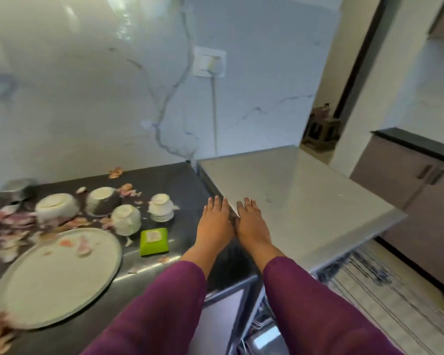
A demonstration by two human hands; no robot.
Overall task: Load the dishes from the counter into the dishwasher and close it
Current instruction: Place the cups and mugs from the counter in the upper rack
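Note:
My left hand [214, 220] and my right hand [250, 220] lie flat side by side, fingers straight, where the dark counter [169, 185] meets the grey dishwasher top [292, 190]. Neither holds anything. To the left on the counter sit a large round metal plate [57, 275], three upturned white bowls [57, 206] [103, 199] [126, 219], a white cup upside down on stacked saucers [160, 207] and a small green square dish [154, 240]. The dishwasher is open below, with its wire rack [385, 290] pulled out at the lower right.
Onion peels [8, 221] litter the counter around the dishes. A steel vessel [16, 189] stands at the far left by the marble wall. Brown cabinets [420, 190] with a black top stand to the right, beyond the rack.

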